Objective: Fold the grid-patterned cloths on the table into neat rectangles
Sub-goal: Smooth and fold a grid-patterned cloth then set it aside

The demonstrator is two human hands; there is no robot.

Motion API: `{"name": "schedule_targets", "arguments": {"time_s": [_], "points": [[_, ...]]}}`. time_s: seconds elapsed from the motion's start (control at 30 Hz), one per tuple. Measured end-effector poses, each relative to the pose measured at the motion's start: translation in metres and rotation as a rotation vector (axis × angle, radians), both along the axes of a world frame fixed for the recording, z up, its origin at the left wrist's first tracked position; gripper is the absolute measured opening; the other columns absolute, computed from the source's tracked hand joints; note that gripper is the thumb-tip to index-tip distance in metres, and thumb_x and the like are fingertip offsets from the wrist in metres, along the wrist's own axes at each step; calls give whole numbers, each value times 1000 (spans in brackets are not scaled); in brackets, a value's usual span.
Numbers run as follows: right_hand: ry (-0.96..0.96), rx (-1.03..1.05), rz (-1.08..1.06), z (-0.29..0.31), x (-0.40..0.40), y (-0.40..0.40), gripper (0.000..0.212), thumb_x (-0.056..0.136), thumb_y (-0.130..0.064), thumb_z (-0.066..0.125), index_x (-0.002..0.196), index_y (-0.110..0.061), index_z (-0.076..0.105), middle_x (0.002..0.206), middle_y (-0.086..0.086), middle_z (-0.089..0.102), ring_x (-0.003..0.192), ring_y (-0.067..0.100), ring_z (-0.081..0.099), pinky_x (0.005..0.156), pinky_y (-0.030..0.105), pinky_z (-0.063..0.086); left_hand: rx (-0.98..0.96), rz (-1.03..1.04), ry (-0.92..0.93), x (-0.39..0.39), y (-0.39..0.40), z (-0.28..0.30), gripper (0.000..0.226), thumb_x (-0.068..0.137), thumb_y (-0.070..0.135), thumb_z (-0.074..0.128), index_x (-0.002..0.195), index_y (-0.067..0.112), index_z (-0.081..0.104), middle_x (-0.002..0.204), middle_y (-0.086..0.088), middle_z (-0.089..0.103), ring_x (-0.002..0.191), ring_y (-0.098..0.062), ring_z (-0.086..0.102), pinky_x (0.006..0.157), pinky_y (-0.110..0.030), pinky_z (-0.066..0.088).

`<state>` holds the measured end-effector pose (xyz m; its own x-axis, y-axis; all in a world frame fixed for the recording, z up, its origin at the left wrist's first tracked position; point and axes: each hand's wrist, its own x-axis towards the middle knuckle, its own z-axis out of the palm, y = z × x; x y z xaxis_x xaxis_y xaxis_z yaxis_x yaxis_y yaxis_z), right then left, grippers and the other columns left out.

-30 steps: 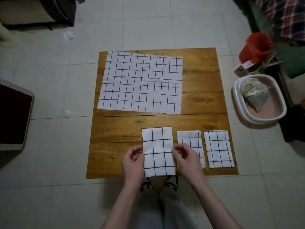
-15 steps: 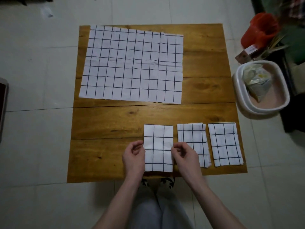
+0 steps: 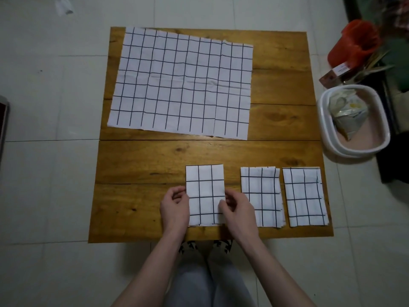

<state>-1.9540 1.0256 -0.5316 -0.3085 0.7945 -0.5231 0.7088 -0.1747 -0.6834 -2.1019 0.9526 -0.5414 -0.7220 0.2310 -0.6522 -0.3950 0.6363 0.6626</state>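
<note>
A folded white grid-patterned cloth (image 3: pixel 204 191) lies near the front edge of the wooden table (image 3: pixel 141 165). My left hand (image 3: pixel 174 207) pinches its left edge and my right hand (image 3: pixel 238 207) pinches its right edge. To its right lie two more folded grid cloths, one in the middle (image 3: pixel 261 196) and one at the far right (image 3: pixel 304 196), side by side. A large grid cloth (image 3: pixel 181 83) lies spread flat over the back left of the table.
A white oval basin (image 3: pixel 327 138) holding a crumpled bag stands on the floor right of the table. Behind it are an orange bucket (image 3: pixel 354 45) and a small box. The floor is pale tile. My knees are under the table's front edge.
The camera has tilted and moved closer over the table. My hands stay at the folded cloth's sides, and the cloth now sits a little further left of the middle folded one.
</note>
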Motion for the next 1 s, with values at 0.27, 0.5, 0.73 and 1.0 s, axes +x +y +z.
{"name": "schedule_targets", "arguments": {"time_s": [0.27, 0.5, 0.73, 1.0], "points": [[-24, 13, -38, 39, 2, -2, 45, 102, -27, 63, 146, -20, 54, 131, -7, 63, 115, 5, 59, 99, 26, 52, -54, -315, 138, -21, -19, 45, 23, 102, 21, 62, 124, 28, 62, 125, 8, 58, 112, -7, 56, 89, -22, 45], [49, 125, 28, 141, -3, -7, 42, 103, -36, 59, 144, -28, 54, 135, -13, 60, 113, -7, 53, 92, 15, 45, 20, -534, 454, -37, -30, 142, 30, 100, 30, 61, 130, 32, 60, 126, 18, 55, 123, -2, 49, 104, -31, 46], [60, 407, 309, 258, -5, -23, 49, 104, -47, 51, 147, -26, 51, 144, -11, 57, 134, 5, 49, 111, 30, 44, 67, -585, 734, -17, -64, 254, 39, 103, 46, 48, 135, 27, 60, 130, 13, 58, 123, -2, 48, 105, -33, 45], [14, 806, 670, 341, -14, -39, 67, 106, -60, 31, 158, -18, 38, 162, 4, 42, 153, 19, 33, 122, 46, 35, -66, -456, 970, -15, -114, 348, 51, 103, 50, 41, 142, 20, 56, 141, 0, 58, 132, -16, 51, 109, -38, 41]]}}
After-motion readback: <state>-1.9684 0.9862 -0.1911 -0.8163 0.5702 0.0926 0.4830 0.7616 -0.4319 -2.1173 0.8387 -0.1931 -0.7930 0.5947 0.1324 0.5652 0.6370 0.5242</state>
